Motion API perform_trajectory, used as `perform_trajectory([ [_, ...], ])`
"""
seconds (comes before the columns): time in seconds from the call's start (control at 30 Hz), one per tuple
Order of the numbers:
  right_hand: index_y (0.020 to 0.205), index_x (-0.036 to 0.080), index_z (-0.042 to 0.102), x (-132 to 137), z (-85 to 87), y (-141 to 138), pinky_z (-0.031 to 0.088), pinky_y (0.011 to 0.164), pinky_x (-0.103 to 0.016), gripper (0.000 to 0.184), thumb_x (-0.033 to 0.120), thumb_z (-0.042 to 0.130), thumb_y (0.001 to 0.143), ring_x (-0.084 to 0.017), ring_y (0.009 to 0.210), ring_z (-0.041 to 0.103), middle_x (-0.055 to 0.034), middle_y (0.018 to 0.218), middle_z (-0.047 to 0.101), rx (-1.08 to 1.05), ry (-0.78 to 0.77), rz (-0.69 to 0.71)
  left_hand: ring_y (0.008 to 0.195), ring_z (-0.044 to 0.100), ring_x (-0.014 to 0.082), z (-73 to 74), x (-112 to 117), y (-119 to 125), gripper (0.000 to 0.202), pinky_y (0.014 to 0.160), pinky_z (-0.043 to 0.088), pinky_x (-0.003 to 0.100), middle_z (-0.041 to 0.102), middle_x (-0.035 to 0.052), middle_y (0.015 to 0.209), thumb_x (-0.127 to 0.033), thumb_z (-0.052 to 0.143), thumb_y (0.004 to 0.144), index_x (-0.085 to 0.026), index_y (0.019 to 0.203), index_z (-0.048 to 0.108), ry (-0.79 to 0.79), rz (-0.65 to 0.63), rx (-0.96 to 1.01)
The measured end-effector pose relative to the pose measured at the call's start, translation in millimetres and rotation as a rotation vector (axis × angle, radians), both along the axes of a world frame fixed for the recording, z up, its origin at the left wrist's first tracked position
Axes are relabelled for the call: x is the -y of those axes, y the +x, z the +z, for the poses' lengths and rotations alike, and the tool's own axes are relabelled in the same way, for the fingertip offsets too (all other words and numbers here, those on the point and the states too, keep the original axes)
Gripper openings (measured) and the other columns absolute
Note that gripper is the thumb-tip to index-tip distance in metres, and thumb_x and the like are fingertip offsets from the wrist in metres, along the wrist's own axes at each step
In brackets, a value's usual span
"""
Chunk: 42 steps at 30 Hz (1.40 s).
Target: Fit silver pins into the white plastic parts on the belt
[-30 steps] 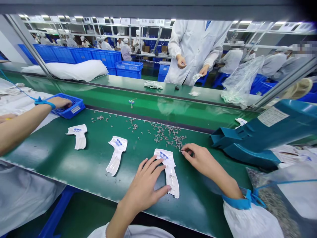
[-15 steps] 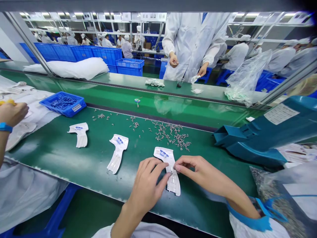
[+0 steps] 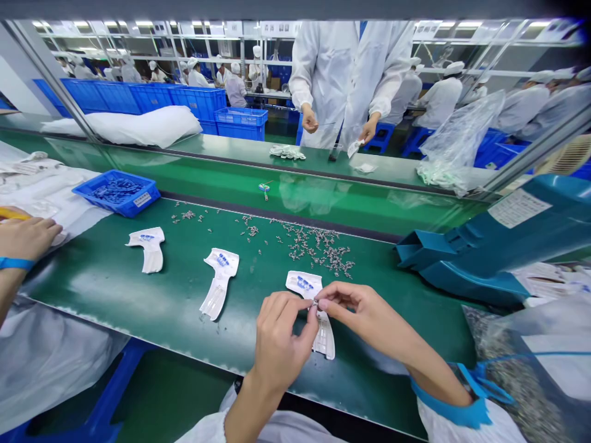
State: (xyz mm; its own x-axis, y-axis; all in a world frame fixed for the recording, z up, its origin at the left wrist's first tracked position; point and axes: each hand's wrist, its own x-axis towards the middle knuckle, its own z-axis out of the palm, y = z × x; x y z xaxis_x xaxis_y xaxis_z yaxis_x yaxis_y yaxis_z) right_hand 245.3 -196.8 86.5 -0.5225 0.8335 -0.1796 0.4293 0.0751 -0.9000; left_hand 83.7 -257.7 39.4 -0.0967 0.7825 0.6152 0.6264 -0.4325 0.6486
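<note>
Your left hand (image 3: 279, 341) and right hand (image 3: 364, 314) have come together, and the fingers (image 3: 329, 303) of both now close on one tiny metal part (image 3: 314, 303), held just above a white moulded piece (image 3: 324, 338) lying directly under your fingers on the green bench (image 3: 92, 289). So one part is in hand, off the bench. Left of your fingers lie another white piece (image 3: 219, 274) and a third (image 3: 148, 249), making three. Beyond your fingers, the scattered metal parts (image 3: 318, 246) are too many to count.
</note>
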Motion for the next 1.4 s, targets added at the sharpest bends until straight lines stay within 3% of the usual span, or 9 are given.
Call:
perform_trajectory([
  [0.17,0.091,0.02,0.064,0,3.5,5,0.05,0.075,-0.029,0.029,0.049,0.056,0.092,-0.019,0.084,0.063,-0.0037,0.088,0.069,-0.029,-0.039,0.04,0.094,0.064,0.0201,-3.0,4,-1,0.013,0.083,0.052,0.036,0.068,0.005,0.095,-0.016,0.058,0.093,-0.022,0.104,0.06,-0.003,-0.038,-0.053],
  [0.3,0.087,0.023,0.064,-4,12.4,18,0.044,0.065,-0.028,0.027,0.042,0.048,0.097,-0.018,0.074,0.059,-0.002,0.081,0.068,0.279,0.099,0.21,0.129,0.05,0.0292,-7.9,8,-8,0.048,0.104,0.045,0.047,0.058,0.013,0.134,-0.033,0.063,0.092,-0.021,0.135,0.046,-0.237,-0.196,-0.23],
  [0.4,0.081,0.023,0.062,-9,9.8,21,0.04,0.063,-0.029,0.025,0.034,0.047,0.097,-0.019,0.072,0.058,-0.0019,0.077,0.067,0.475,0.185,0.348,0.141,0.038,0.032,-12.4,8,-11,0.055,0.11,0.039,0.051,0.048,0.013,0.147,-0.039,0.063,0.091,-0.021,0.139,0.043,-0.351,-0.27,-0.33],
  [0.57,0.081,0.023,0.062,-19,1.6,9,0.04,0.064,-0.029,0.018,0.027,0.051,0.094,-0.021,0.076,0.062,-0.0044,0.084,0.069,0.638,0.277,0.437,0.142,0.037,0.0315,-13.5,5,-10,0.061,0.111,0.037,0.051,0.05,0.0123,0.147,-0.041,0.063,0.091,-0.021,0.143,0.038,-0.409,-0.297,-0.362],
  [0.73,0.081,0.021,0.065,-26,9.1,-4,0.037,0.059,-0.03,0.017,0.019,0.051,0.092,-0.023,0.074,0.065,-0.0069,0.084,0.07,0.779,0.299,0.498,0.143,0.035,0.0315,-11.2,5,-10,0.061,0.11,0.037,0.051,0.054,0.0115,0.142,-0.04,0.064,0.091,-0.018,0.142,0.039,-0.444,-0.31,-0.367],
  [0.9,0.084,0.022,0.065,-27,7.3,-7,0.036,0.057,-0.029,0.013,0.016,0.054,0.088,-0.023,0.076,0.067,-0.0069,0.083,0.071,0.788,0.301,0.47,0.143,0.036,0.0319,-11.7,4,-11,0.06,0.109,0.038,0.052,0.055,0.0116,0.141,-0.041,0.063,0.091,-0.021,0.143,0.038,-0.435,-0.312,-0.353],
  [1.13,0.089,0.023,0.053,-20,3.8,-7,0.029,0.053,-0.028,0.006,0.017,0.051,0.09,-0.021,0.069,0.06,-0.0046,0.079,0.065,0.815,0.267,0.399,0.142,0.037,0.0315,-13.7,3,-10,0.06,0.11,0.037,0.05,0.056,0.01,0.14,-0.041,0.065,0.09,-0.022,0.141,0.04,-0.43,-0.308,-0.335],
  [1.27,0.083,0.023,0.05,-19,1.2,5,0.036,0.058,-0.028,0.008,0.021,0.053,0.09,-0.019,0.07,0.06,-0.0017,0.077,0.065,0.619,0.209,0.366,0.142,0.036,0.0324,-14.3,3,-10,0.061,0.11,0.037,0.051,0.056,0.0101,0.141,-0.039,0.066,0.089,-0.02,0.141,0.04,-0.443,-0.303,-0.343],
  [1.4,0.093,0.023,0.049,-11,-13.6,18,0.048,0.064,-0.029,0.007,0.03,0.049,0.094,-0.018,0.072,0.064,-0.0008,0.077,0.067,0.294,-0.065,0.18,0.143,0.034,0.0316,-14.1,4,-11,0.058,0.11,0.037,0.051,0.056,0.0095,0.14,-0.039,0.066,0.09,-0.021,0.139,0.04,-0.448,-0.321,-0.335],
])
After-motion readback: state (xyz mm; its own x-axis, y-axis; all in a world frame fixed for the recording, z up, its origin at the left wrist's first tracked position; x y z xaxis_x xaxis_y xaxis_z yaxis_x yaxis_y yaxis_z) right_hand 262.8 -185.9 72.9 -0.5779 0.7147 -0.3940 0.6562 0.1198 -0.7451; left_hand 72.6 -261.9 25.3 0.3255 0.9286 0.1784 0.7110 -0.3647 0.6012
